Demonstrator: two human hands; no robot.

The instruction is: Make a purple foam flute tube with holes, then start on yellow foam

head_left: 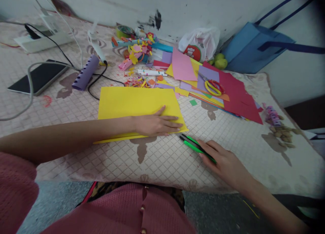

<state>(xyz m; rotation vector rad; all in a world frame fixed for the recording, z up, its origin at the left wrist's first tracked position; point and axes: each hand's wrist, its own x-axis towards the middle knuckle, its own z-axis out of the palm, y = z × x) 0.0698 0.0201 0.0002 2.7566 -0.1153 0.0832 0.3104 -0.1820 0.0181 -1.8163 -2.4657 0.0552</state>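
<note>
Folded yellow paper [127, 102] lies on the patterned tablecloth in front of me, its lower layer showing along the near edge. My left hand [158, 124] rests flat on its right part, fingers stretched out and a little apart. In my right hand [224, 161] is a green and black utility knife [194, 145]. My fingers wrap round its handle, and its tip points at the paper's near right corner, close to the edge. Whether the tip touches the paper I cannot tell.
Behind the paper lie paper scraps [141, 82], paper flowers [137, 53] and coloured sheets [236, 95] with yellow and red scissors [213, 88] on top. A rolled purple paper [86, 73], a tablet [39, 76] and cables are at left. A blue bag [251, 49] stands back right.
</note>
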